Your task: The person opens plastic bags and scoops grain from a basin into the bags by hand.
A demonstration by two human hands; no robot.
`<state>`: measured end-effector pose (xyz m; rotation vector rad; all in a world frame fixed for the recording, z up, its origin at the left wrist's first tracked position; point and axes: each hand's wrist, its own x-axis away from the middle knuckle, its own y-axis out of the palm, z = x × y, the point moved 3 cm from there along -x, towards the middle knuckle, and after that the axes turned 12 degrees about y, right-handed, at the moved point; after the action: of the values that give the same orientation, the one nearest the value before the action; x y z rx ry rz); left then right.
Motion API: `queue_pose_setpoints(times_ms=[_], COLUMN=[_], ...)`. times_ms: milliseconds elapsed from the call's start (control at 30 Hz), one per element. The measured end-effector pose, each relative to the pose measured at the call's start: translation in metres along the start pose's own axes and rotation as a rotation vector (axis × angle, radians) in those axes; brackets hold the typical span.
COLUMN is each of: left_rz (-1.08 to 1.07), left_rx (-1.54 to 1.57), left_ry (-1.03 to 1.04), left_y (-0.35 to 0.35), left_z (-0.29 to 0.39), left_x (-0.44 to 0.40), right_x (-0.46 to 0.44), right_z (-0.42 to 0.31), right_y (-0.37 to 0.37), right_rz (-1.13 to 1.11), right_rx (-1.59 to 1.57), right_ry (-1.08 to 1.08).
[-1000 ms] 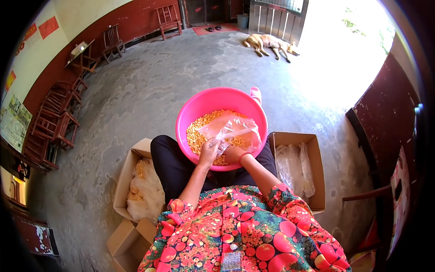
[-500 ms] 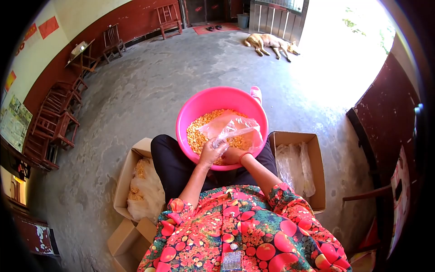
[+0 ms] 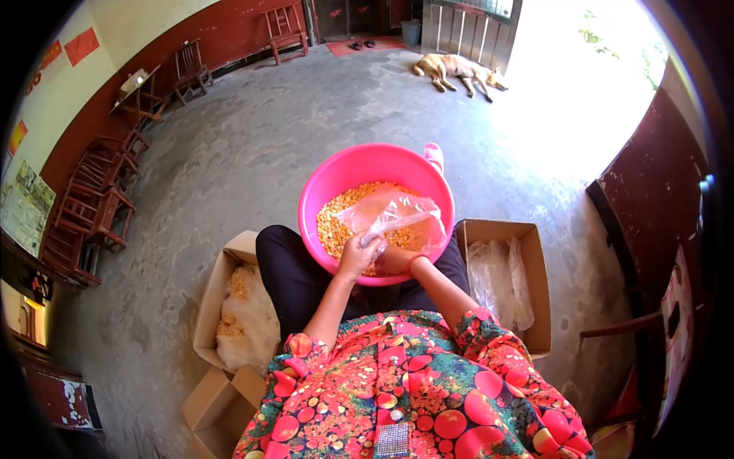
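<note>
A pink basin rests on my lap, with yellow kernels that look like corn inside. Over the kernels lies a clear plastic bag, its edge gripped by my left hand at the near side of the basin. My right hand, with a red band at the wrist, is low in the basin beside the left one. Its fingers are hidden under the bag and among the kernels, so what they hold is not visible.
A cardboard box with filled bags stands at the left, another box with clear bags at the right. An open carton is at lower left. A dog lies near the doorway; wooden chairs line the left wall.
My left hand has shifted slightly on the bag's edge, and the bag's near part has sunk a little toward the right hand. The view has moved very slightly.
</note>
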<state>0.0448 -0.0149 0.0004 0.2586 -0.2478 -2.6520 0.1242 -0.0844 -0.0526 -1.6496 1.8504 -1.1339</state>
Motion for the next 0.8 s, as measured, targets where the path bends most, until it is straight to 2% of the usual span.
queue_pose_setpoints(times_ms=[33, 167, 233, 267, 333, 433, 700, 800], left_rz=[0.0, 0.012, 0.011, 0.01, 0.019, 0.037, 0.042, 0.112], left_rx=[-0.001, -0.004, -0.02, -0.037, -0.046, -0.055, 0.012, -0.004], left_ry=[-0.001, -0.006, 0.028, 0.062, 0.062, 0.058, 0.052, 0.097], left_y=[-0.001, -0.001, 0.001, 0.001, 0.0, 0.001, -0.005, -0.005], left_z=[-0.002, -0.002, -0.003, -0.003, -0.005, -0.001, -0.01, -0.01], left_x=[-0.001, -0.001, -0.002, -0.002, -0.003, -0.002, -0.005, -0.005], right_x=[0.0, 0.003, 0.006, 0.011, 0.024, 0.022, 0.024, 0.023], right_z=[0.0, -0.007, -0.011, -0.014, -0.027, -0.022, -0.026, -0.023], right_y=[-0.002, -0.011, -0.016, -0.02, -0.033, -0.029, -0.032, -0.03], right_rz=[0.094, 0.064, -0.017, -0.017, -0.156, -0.211, -0.185, -0.182], right_rx=[0.002, -0.107, -0.343, -0.342, -0.556, -0.66, -0.671, -0.625], right_ry=[-0.088, -0.063, 0.135, 0.135, 0.359, 0.397, 0.381, 0.363])
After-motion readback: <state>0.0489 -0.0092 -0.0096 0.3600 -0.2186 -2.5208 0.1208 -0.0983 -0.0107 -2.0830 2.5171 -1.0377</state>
